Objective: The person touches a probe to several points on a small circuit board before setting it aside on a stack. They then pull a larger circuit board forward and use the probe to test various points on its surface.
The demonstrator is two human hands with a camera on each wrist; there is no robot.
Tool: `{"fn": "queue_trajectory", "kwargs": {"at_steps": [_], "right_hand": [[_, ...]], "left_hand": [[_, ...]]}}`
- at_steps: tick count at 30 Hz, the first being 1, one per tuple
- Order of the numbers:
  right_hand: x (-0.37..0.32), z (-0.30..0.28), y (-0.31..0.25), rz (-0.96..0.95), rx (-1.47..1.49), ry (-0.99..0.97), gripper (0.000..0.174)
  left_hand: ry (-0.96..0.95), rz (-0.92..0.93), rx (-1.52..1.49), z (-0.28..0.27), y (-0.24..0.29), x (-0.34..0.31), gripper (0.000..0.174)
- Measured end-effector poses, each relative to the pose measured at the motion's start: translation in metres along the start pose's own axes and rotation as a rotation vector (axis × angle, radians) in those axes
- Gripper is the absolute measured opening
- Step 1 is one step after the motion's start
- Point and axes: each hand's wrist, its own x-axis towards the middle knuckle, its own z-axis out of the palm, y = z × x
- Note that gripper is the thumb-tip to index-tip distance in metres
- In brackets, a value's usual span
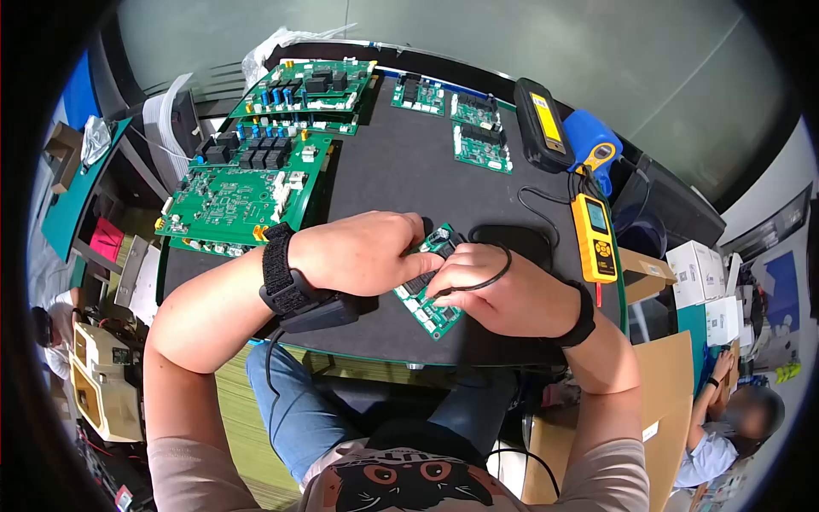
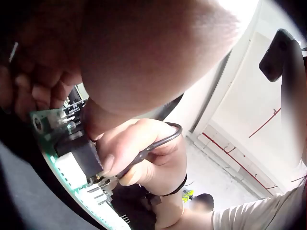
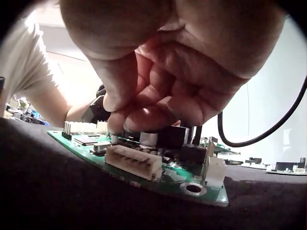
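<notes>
A small green circuit board (image 1: 438, 326) lies tilted between both hands in the head view, with white connectors and black blocks on it. My left hand (image 1: 363, 253) grips its upper part, thumb against the black blocks. The right hand (image 1: 490, 288) pinches a black lead (image 2: 165, 143) low over the board, its tip hidden by fingers. In the left wrist view the right hand (image 2: 144, 148) is beside a black block (image 2: 79, 153). The right wrist view shows the right hand (image 3: 187, 72) above the board (image 3: 218, 195), fingertips close to its parts.
Large green boards (image 1: 226, 200) are stacked at the left of the dark mat (image 1: 375, 171). Smaller boards (image 1: 482, 145) lie at the back. A yellow meter (image 1: 595, 235), a black case (image 1: 543, 124) and a blue tool (image 1: 595, 141) stand at the right; a cable (image 1: 546, 213) runs across.
</notes>
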Motion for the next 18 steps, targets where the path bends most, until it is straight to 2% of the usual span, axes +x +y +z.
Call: {"fn": "queue_trajectory", "kwargs": {"at_steps": [11,18], "right_hand": [[0.0007,0.0003,-0.0022,0.022,0.027,0.024,0.009],[-0.0020,0.0045,0.0011,0.042,0.055,0.061,0.009]], "left_hand": [[0.022,0.049,0.015,0.0042,-0.0069,0.0018,0.045],[0.000,0.006,0.007,0.0005,0.0001,0.0006,0.045]]}}
